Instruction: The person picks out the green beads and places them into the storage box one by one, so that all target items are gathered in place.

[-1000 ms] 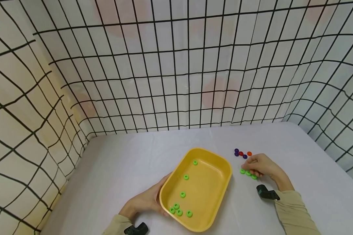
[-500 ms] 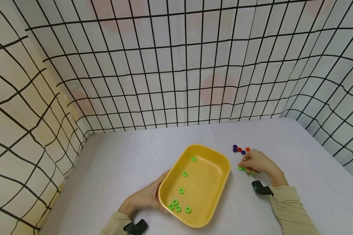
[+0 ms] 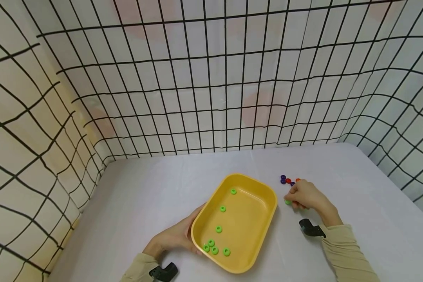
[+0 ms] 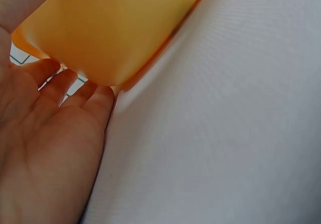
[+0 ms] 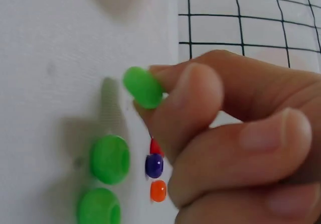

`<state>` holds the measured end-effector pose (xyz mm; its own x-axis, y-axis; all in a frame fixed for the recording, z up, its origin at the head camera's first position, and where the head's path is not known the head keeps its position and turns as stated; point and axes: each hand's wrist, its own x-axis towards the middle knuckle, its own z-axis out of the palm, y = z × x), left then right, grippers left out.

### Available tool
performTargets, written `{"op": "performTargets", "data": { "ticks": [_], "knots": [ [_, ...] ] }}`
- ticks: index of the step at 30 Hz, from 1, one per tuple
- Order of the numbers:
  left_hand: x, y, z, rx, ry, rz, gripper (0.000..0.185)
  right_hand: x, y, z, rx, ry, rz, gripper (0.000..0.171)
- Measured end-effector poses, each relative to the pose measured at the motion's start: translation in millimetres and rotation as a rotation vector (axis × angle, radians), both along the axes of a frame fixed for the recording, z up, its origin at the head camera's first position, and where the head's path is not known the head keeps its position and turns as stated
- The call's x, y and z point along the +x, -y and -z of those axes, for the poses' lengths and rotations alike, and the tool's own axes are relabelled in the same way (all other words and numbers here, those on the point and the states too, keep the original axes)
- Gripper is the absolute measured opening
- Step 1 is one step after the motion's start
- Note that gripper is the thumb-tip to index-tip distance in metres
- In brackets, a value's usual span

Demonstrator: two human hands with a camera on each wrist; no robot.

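Note:
A yellow rectangular tray (image 3: 248, 219) stands on the white-covered table with several green ring-shaped beads (image 3: 219, 229) inside, mostly toward its near left corner. My left hand (image 3: 178, 237) holds the tray by its left side; in the left wrist view its fingers (image 4: 60, 86) bend against the yellow wall. To the right of the tray, my right hand (image 3: 308, 196) pinches a green bead (image 5: 143, 87) between thumb and forefinger, raised off the cloth. Below it in the right wrist view lie two more green beads (image 5: 110, 159), largely covered by the hand in the head view.
Just beyond the right hand lies a small cluster of purple beads (image 3: 283, 179), a red bead (image 3: 288, 181) and an orange bead (image 3: 298, 180). Black grid netting (image 3: 225, 98) over white sheeting encloses the table at the back and both sides.
My right hand has shifted slightly left toward the tray, covering more of the green beads and part of the coloured cluster. The left hand and tray hold their place; the head view has wobbled slightly.

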<state>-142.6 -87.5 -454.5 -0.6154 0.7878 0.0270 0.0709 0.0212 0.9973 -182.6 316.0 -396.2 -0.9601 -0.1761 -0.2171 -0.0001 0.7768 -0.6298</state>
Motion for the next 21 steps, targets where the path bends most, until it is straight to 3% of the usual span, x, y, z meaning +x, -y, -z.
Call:
{"op": "performTargets", "data": {
  "ticks": [6,12,17,21],
  "knots": [
    [-0.2,-1,0.2,0.002,-0.035,0.000,0.116,1.8,-8,-6.7,-0.195,-0.005,0.053,0.030],
    [0.9,0,0.4,-0.010,-0.033,-0.007,0.117,0.9,5,-17.5,-0.317,-0.037,0.042,0.037],
    [2.0,0,2.1,0.002,-0.046,-0.010,0.116,-5.9,37,-38.4,-0.345,-0.063,-0.024,0.030],
    [1.7,1,2.5,0.004,-0.056,-0.017,0.116,-14.0,81,-49.8,-0.278,-0.066,-0.127,0.024]
  ]
}}
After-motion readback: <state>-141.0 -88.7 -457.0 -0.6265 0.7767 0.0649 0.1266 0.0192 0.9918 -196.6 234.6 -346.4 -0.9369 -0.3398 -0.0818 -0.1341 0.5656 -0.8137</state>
